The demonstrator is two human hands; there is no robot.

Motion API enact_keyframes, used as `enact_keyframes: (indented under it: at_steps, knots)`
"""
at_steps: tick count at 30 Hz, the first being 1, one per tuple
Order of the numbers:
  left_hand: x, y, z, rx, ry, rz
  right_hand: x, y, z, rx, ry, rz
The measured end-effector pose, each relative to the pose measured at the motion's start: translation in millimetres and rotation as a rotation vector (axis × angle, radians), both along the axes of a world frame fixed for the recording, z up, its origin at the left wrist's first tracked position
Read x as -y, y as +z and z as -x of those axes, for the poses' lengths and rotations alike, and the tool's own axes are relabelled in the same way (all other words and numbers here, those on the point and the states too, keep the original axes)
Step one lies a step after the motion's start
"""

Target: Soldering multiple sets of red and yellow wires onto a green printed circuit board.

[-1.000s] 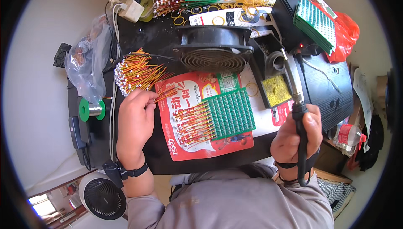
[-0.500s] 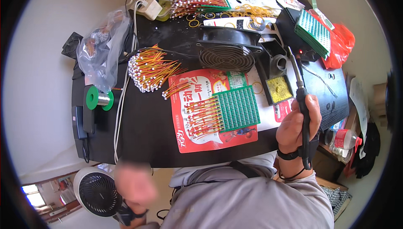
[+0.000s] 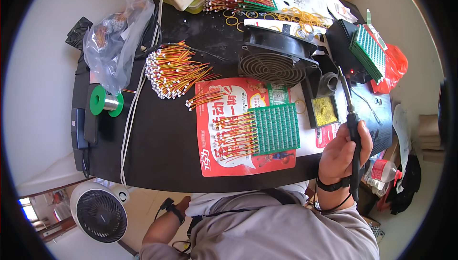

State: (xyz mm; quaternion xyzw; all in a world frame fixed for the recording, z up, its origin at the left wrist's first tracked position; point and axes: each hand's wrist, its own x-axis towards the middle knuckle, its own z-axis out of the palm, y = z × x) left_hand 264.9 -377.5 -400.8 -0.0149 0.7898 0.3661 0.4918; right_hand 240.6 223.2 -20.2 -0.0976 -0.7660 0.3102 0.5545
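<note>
My right hand [image 3: 336,160] is closed round the dark handle of a soldering iron [image 3: 354,131], whose metal tip points up beside the iron's stand [image 3: 312,88] and its yellow sponge [image 3: 325,112]. Left of that hand, a green circuit board panel [image 3: 276,129] lies on a red printed sheet [image 3: 248,168]. Red and yellow wires with white connectors [image 3: 234,136] stick out from the panel's left side. Low in the picture, my left hand [image 3: 183,203] is beside my body, below the table edge; its fingers are hidden.
A pile of connector wires [image 3: 176,71] lies left of a black fan [image 3: 274,55]. Farther left are a solder spool [image 3: 106,101], white cables [image 3: 136,112] and a plastic bag [image 3: 114,45]. Stacked green boards [image 3: 368,52] lean at the back right. A white fan [image 3: 100,212] stands off the table.
My left hand has swung in from the lower left to beside my body, its fingers now out of sight. My right hand still grips the soldering iron. The whole view has shifted slightly.
</note>
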Motion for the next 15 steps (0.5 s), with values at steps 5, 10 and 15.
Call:
enact_keyframes:
  at_steps: [5,10,15]
  knots:
    - [-51.4,10.9,0.7,0.044,0.066,0.159,-2.2,1.4,-11.1,0.017,0.031,0.021]
    - [-73.1,22.9,2.9,0.026,0.102,0.172,-9.4,2.3,-19.6,0.002,0.045,0.102]
    - [-84.4,31.6,9.2,0.048,0.127,0.186,-27.3,8.3,-27.3,0.010,0.093,0.086]
